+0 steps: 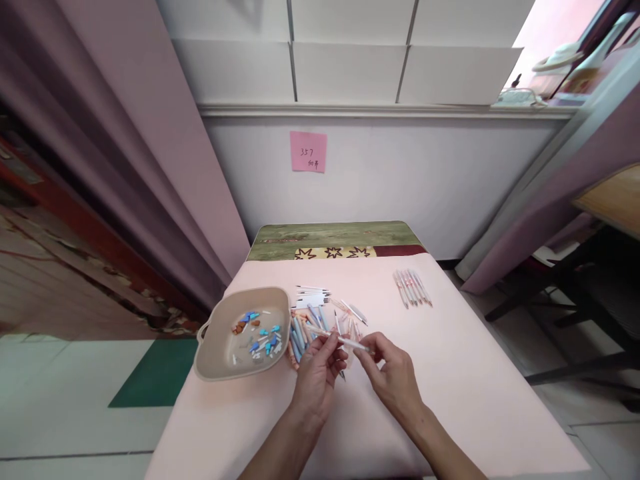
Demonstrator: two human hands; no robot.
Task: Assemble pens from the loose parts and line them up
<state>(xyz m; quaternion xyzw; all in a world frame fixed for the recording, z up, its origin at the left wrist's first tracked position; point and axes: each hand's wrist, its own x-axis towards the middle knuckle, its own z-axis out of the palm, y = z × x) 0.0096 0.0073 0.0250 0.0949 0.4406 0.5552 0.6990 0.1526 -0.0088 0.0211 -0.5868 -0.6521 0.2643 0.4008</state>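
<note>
A pale, clear-looking pen (349, 343) is held roughly level between my two hands, above the near edge of a pile of parts. My left hand (320, 370) pinches its left part between thumb and fingers. At the pen's right end, my right hand (390, 373) closes thumb and forefinger on it. Under and behind the hands lie blue and peach pen barrels (301, 330), partly hidden by my left hand. Thin refills (313, 297) with dark tips lie in a stack just behind them.
To the left stands a beige basin (215, 363) holding small blue, brown and clear pieces (270, 343). A row of several pens (413, 288) lies at the back right of the pink-covered table (465, 400). A pink note (309, 152) is stuck to the wall behind.
</note>
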